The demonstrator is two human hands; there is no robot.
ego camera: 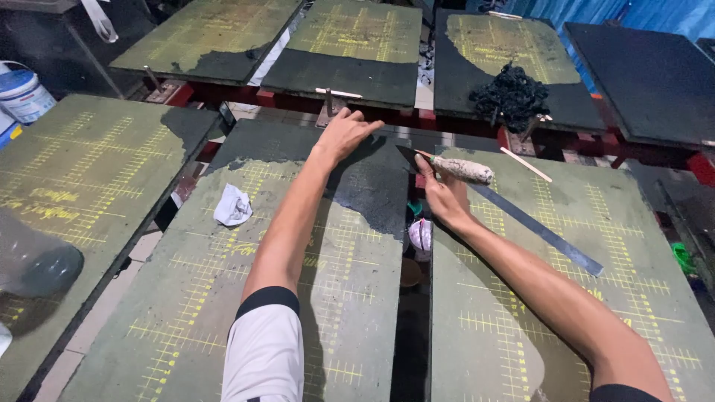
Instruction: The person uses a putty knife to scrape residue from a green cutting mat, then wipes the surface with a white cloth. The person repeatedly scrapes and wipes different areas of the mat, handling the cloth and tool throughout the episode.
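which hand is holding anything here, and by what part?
The right hand holds a scraper knife by its pale wrapped handle, dark blade pointing left. The left hand holds nothing; it rests flat on the green board.

We see green boards [223, 298], yellow grid lines, black patches toward frame top. Our right hand [445, 199] holds scraper [460, 170]: mottled white-grey handle, dark blade. Grey-blue metal strip [540, 231] at right centre. White crumpled rag [233, 205] left of centre. Black lumpy heap [512, 95], upper right. White-blue bucket [24, 93], upper left. Our sleeve [264, 350]: white, black cuff. Red frame [268, 97] between boards.
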